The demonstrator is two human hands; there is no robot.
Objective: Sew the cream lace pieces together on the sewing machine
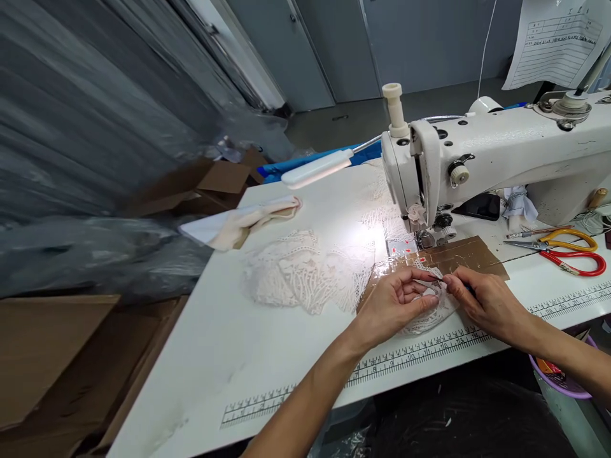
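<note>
My left hand point(398, 296) has its fingers curled and closed on a piece of white lace fabric point(427, 323) in front of the sewing machine point(491, 159). Close against those fingertips, my right hand point(484, 302) is closed on a small slim dark tool, mostly covered by the fingers; its exact kind is hidden. Its thin tip meets the lace near my left fingertips. Beneath both hands lies a brown taped sheet point(458, 257), reaching under the needle area. More white lace pieces point(305, 273) are spread on the table to the left.
Yellow-handled scissors point(568, 240) and red-handled scissors point(573, 261) lie at right. A printed ruler point(415, 356) runs along the front edge of the white table point(191, 375). A lamp point(317, 168) hangs low over the back. Cardboard boxes point(52, 356) stand at left.
</note>
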